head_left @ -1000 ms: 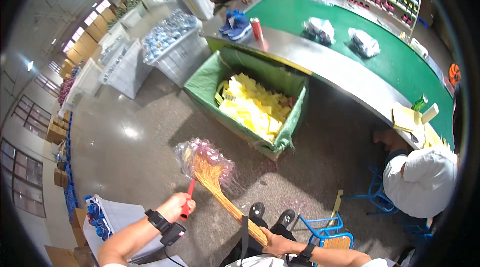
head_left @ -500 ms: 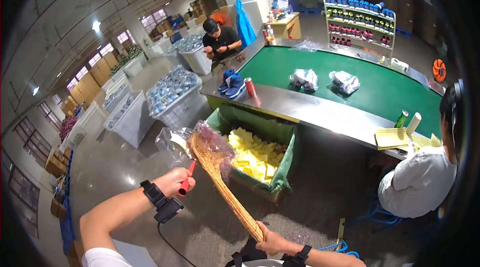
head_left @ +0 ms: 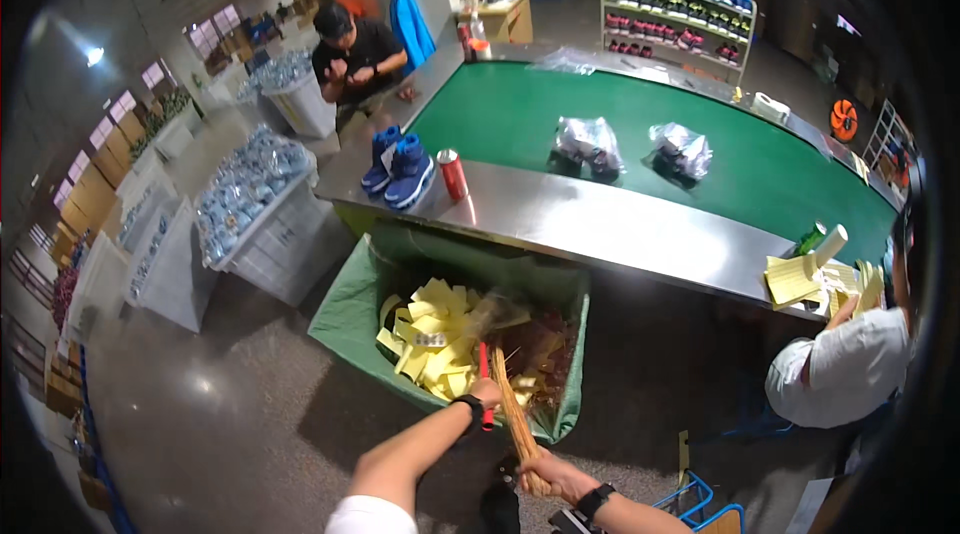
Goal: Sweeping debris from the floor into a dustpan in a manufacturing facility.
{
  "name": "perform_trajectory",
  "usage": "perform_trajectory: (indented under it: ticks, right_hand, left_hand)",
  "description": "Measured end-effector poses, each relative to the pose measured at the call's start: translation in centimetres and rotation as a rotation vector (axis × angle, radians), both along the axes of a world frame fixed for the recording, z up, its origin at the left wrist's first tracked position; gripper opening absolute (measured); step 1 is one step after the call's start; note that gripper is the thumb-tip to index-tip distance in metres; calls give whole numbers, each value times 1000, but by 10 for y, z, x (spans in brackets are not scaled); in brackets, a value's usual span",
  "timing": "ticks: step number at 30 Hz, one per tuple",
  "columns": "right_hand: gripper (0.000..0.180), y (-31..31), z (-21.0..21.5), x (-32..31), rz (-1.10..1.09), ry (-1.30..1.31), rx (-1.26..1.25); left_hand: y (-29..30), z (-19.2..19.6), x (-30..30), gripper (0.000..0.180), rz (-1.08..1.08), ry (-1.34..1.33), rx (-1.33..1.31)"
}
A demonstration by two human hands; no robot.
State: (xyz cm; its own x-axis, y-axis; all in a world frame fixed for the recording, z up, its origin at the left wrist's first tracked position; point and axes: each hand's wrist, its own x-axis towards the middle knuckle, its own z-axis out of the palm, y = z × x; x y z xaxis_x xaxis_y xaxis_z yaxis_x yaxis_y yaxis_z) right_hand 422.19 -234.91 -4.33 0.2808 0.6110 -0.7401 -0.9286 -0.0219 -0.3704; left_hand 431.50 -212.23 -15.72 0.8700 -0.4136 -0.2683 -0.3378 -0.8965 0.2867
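My left hand [head_left: 485, 394] is closed round a red handle [head_left: 485, 362], held over the near side of a green-lined bin [head_left: 350, 309]. What the handle's far end joins is blurred against the bin's contents. In my right hand [head_left: 555, 474] is the stem of a straw broom [head_left: 512, 409], which slants forward into the bin; its brush end is hard to make out. Yellow paper pieces [head_left: 430, 334] heap up in the bin's left and middle, with darker, reddish-brown matter on its right.
A steel-edged table with a green top [head_left: 490, 124] stands beyond the bin, carrying blue shoes [head_left: 405, 174], a red can [head_left: 452, 175] and plastic-wrapped bundles [head_left: 588, 146]. White tubs [head_left: 265, 234] fill the left. One person [head_left: 350, 54] is across, another [head_left: 840, 364] sits at right.
Both hands have swung right and forward, bringing the broom and the red handle from the bin's left side to over its inside. The clear and purplish plastic by the broom head no longer shows there.
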Motion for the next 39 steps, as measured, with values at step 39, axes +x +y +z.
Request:
perform_trajectory:
  ticks: [39]
  right_hand:
    - [19,-107,109,-76,-524,716,370]
  left_hand:
    - [50,175,-130,52,602,-120,272]
